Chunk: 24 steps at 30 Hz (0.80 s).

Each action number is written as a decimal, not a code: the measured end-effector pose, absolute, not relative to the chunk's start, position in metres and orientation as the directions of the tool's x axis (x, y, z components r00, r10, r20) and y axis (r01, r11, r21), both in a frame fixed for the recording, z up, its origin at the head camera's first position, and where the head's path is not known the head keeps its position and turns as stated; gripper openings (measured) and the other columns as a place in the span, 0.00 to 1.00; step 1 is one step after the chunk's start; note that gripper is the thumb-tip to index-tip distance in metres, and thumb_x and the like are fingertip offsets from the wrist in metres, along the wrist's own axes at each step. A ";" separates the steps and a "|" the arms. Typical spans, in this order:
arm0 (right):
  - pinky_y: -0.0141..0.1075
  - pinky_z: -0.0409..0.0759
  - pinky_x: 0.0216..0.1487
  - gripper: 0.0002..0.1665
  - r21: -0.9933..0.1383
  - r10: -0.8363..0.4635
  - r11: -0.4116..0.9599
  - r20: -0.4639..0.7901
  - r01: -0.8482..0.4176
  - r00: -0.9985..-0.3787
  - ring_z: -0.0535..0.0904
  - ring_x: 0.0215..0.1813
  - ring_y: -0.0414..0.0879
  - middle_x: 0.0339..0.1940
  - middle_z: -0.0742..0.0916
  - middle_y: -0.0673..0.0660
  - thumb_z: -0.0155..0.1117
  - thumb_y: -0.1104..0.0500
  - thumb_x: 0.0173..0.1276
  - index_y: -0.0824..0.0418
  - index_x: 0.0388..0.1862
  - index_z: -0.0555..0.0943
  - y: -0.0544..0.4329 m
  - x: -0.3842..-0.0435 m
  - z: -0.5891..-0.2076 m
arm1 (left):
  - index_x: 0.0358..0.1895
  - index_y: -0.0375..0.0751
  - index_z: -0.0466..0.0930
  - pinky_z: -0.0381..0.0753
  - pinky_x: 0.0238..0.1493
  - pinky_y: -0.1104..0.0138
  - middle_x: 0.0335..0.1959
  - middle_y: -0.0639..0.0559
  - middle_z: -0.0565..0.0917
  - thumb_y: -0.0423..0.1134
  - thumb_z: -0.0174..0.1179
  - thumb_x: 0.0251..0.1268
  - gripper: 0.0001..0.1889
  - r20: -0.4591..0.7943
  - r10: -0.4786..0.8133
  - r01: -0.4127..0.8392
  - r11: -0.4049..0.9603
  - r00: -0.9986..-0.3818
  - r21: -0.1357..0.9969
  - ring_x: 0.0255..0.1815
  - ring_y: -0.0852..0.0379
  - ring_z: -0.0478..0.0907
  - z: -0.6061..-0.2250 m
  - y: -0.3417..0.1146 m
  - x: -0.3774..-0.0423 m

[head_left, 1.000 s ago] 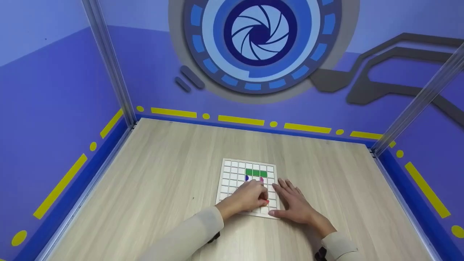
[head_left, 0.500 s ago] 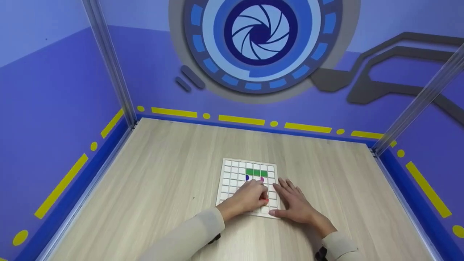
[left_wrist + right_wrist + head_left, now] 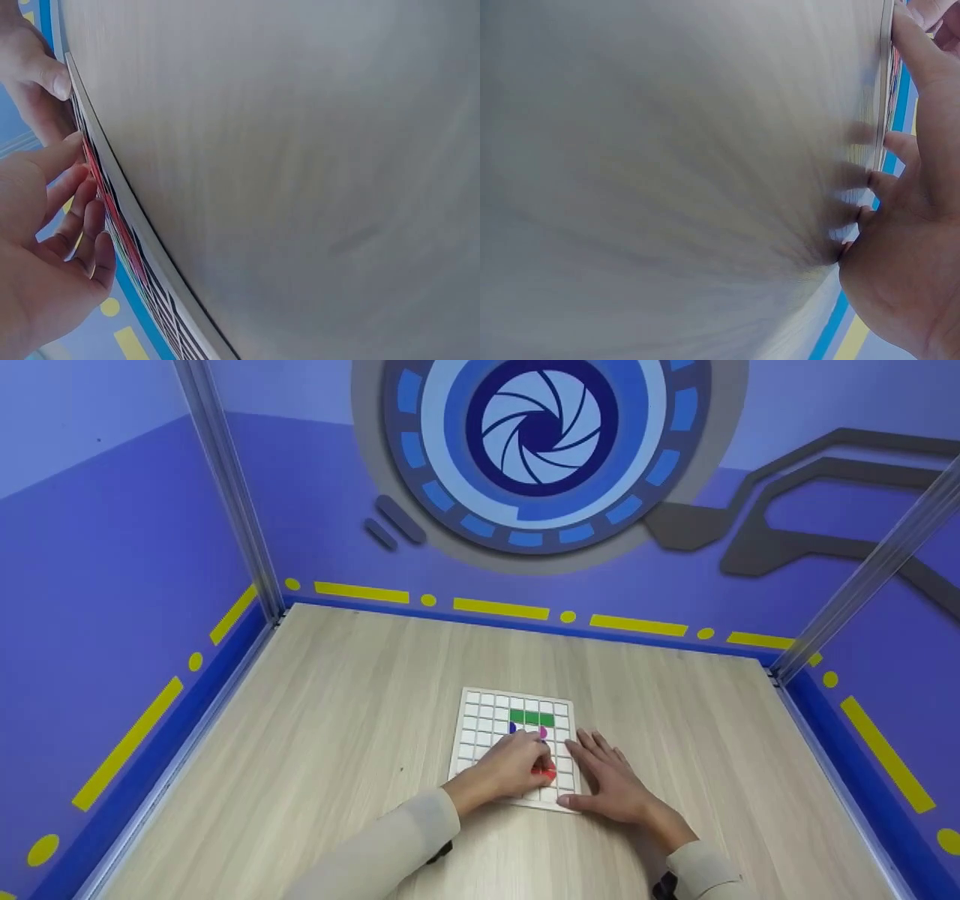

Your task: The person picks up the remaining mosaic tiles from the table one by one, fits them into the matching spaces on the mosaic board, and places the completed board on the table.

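Observation:
A flat white grid board (image 3: 466,739) of small square tiles lies on the table. My left hand (image 3: 508,769) is over its middle, thumb and index fingertips pinching at a red tile (image 3: 550,773) near the lower right. In the left wrist view, red tiles (image 3: 112,206) lie along the board by the left hand (image 3: 45,232), its other fingers loosely curled. My right hand (image 3: 611,784) rests at the board's right edge, thumb on the lower corner, fingers spread with tips on the table. Green tiles (image 3: 532,718), a blue shape (image 3: 513,727) and a pink shape (image 3: 544,732) show farther up.
The wood-grain table (image 3: 360,712) extends around the board on all sides. Blue-purple panels (image 3: 315,517) with yellow marks stand at the back and both sides, with metal posts (image 3: 236,502) at the corners.
More red now shows at the left hand's fingertips, where only a small orange-red spot was visible earlier. The right hand and the board have stayed in place.

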State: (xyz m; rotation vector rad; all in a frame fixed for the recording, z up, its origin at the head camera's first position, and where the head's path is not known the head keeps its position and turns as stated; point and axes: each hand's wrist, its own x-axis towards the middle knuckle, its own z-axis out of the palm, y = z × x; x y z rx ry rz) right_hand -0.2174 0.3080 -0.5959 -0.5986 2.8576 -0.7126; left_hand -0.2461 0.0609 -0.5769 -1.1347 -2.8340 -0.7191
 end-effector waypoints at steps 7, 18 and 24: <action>0.72 0.43 0.78 0.63 -0.479 -0.408 0.808 -0.035 -0.343 -0.912 0.43 0.87 0.66 0.88 0.56 0.62 0.72 0.26 0.63 0.57 0.86 0.62 0.308 -0.217 -0.596 | 0.38 0.48 0.90 0.74 0.43 0.67 0.37 0.58 0.83 0.44 0.75 0.65 0.06 0.182 0.640 0.650 0.642 -0.747 0.407 0.37 0.63 0.72 -0.577 0.062 -0.244; 0.71 0.41 0.79 0.63 -0.485 -0.410 0.808 -0.057 -0.333 -0.910 0.41 0.88 0.65 0.88 0.55 0.62 0.71 0.25 0.62 0.56 0.86 0.61 0.303 -0.215 -0.599 | 0.37 0.48 0.89 0.75 0.45 0.66 0.35 0.59 0.82 0.43 0.76 0.63 0.06 0.188 0.614 0.630 0.662 -0.766 0.406 0.37 0.62 0.72 -0.584 0.061 -0.242; 0.72 0.40 0.79 0.63 -0.495 -0.408 0.804 -0.059 -0.328 -0.911 0.41 0.88 0.66 0.88 0.55 0.62 0.72 0.26 0.62 0.55 0.86 0.61 0.303 -0.215 -0.600 | 0.37 0.48 0.89 0.76 0.45 0.68 0.35 0.58 0.82 0.45 0.77 0.64 0.07 0.177 0.598 0.599 0.639 -0.782 0.483 0.37 0.64 0.72 -0.584 0.057 -0.241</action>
